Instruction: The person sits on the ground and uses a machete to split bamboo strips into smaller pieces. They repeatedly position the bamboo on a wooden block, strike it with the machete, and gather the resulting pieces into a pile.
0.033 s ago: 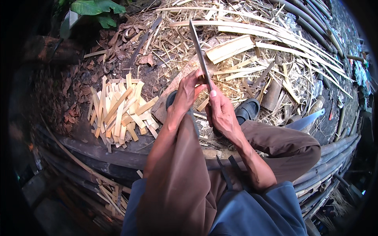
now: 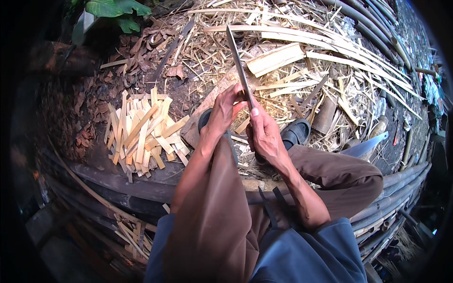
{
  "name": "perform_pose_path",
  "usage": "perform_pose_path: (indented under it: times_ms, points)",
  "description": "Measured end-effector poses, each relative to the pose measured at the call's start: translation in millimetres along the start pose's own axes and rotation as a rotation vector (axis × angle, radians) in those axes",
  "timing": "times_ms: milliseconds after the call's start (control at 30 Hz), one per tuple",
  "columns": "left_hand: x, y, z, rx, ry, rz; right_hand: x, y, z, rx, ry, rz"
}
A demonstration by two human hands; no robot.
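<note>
My right hand [image 2: 267,135] grips a long machete [image 2: 237,59], its narrow blade pointing up and away from me. Close beside the blade, my left hand [image 2: 225,109] is closed, fingers and thumb bent together. Whatever it holds is hidden behind the hand and the blade. Beyond both hands a worn wooden block [image 2: 222,87] lies on the ground, partly covered by my arm and foot. On its far right, a split bamboo piece [image 2: 276,59] rests among shavings.
Short bamboo slats [image 2: 141,129] are heaped to my left. Long pale strips [image 2: 339,45] curve across the far right. A saw blade [image 2: 365,145] lies past my right knee, near a bamboo section [image 2: 325,114]. Dark poles [image 2: 127,187] run beneath my legs; a second dark blade [image 2: 172,51] lies far left.
</note>
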State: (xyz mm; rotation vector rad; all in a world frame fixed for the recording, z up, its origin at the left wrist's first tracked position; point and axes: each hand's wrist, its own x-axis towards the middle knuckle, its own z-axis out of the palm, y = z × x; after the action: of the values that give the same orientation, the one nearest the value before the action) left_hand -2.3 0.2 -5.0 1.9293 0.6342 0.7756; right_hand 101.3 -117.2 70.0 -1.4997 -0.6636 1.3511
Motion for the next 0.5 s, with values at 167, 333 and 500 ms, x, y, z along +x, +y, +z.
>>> perform_pose_path:
  times_ms: [167, 333, 500]
  points:
    - [11, 3, -5, 0.051, 0.022, 0.081, 4, -5, -1, -0.134, 0.019, -0.079]
    - [15, -7, 0, 0.003, 0.065, 0.126, 10, -7, -3, -0.211, 0.05, -0.083]
    - [-2, -37, 13, 0.062, 0.097, 0.087, 16, 2, -6, -0.229, 0.043, -0.058]
